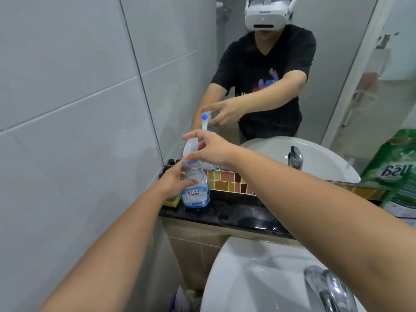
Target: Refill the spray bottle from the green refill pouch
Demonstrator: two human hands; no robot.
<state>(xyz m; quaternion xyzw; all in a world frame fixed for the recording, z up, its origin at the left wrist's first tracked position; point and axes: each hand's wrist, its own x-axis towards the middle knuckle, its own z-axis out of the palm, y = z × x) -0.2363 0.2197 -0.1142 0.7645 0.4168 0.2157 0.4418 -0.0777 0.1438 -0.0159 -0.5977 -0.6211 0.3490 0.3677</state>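
A clear spray bottle (196,192) with a blue-white label and a little blue liquid at its bottom stands upright on the black ledge (236,216) by the left wall. My left hand (177,180) grips its body. My right hand (208,149) holds the white trigger head (191,147) with its blue collar at the bottle's neck. The green refill pouch (399,176) stands at the far right of the ledge, against the mirror, apart from both hands.
A white basin (247,278) with a chrome tap (331,289) lies below the ledge. The mirror (258,86) behind reflects a person, the bottle and the tap. A grey tiled wall (67,109) closes the left side. A yellow sponge (172,202) sits behind the bottle.
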